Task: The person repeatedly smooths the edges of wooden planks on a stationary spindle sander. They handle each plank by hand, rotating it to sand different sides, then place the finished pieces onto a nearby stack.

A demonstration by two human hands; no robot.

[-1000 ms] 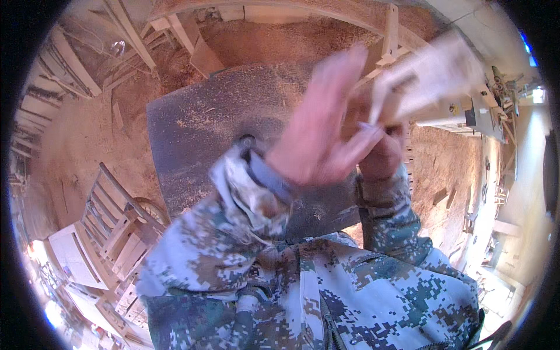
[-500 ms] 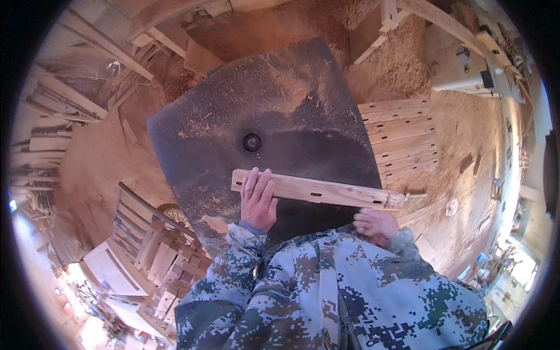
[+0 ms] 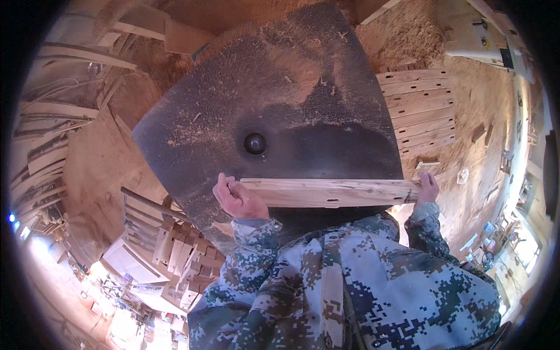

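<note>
A pale wooden board (image 3: 326, 189) lies level across the near part of a dark, sawdust-strewn machine table (image 3: 204, 151). A single slot shows near its lower edge. My left hand (image 3: 242, 199) is curled round the left end. At the other end, past the table's right edge, my right hand (image 3: 427, 186) grips the board with fingers and thumb. Just above the board's left part, apart from it, a round dark spindle (image 3: 255, 143) stands up through the table. The board's underside is hidden.
Several slotted boards (image 3: 420, 108) lie in a row beyond the table's right edge. Stacked wood pieces (image 3: 184, 256) and a slatted frame (image 3: 149, 216) stand at the lower left. Sawdust (image 3: 408, 44) is heaped behind the table; timber leans along the left side.
The board has turned level and come nearer, with another face showing. My left hand has moved from its top to its left end; my right hand has moved right onto the other end.
</note>
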